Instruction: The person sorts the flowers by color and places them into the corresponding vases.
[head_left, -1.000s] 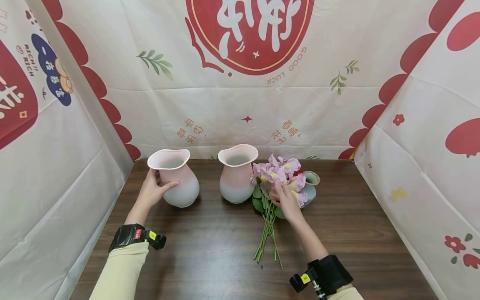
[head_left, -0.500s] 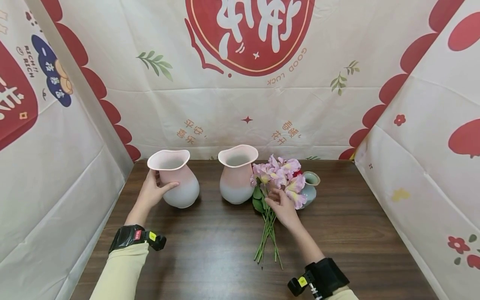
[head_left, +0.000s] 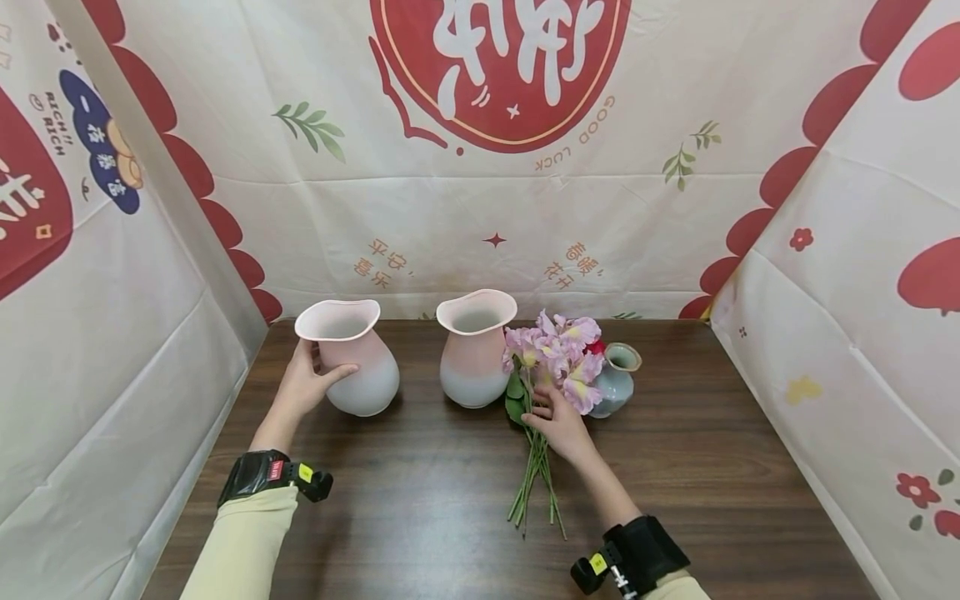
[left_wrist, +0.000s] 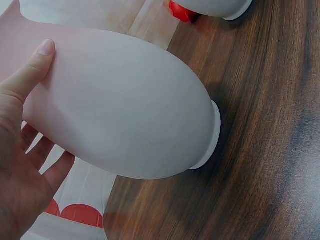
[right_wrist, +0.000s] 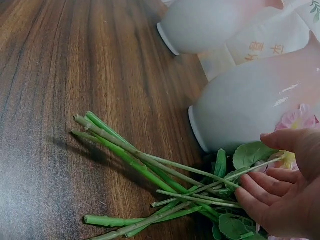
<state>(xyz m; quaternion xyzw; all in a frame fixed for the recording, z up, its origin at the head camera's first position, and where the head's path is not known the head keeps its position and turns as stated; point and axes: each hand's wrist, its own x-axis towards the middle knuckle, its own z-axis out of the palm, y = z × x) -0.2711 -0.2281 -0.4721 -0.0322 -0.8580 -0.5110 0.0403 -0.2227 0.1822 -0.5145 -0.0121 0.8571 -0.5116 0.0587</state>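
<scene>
The tabletop [head_left: 420, 500] showed wood grain with a soft sheen. The left vase [left_wrist: 135, 105] was smooth and matt; the small vase [head_left: 617, 390], partly hidden, appeared glossy. The backdrop [head_left: 450, 208] was creased cloth.

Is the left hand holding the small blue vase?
No, the left hand grips the leftmost pink vase, while the blue vase stands beside the flowers.

A small blue vase [head_left: 615, 393] stands on a brown table [head_left: 720, 475]. Behind it hangs a pale cloth [head_left: 450, 200] with red scallops [head_left: 785, 177], green leaves [head_left: 311, 127] and a red emblem [head_left: 498, 108].
</scene>
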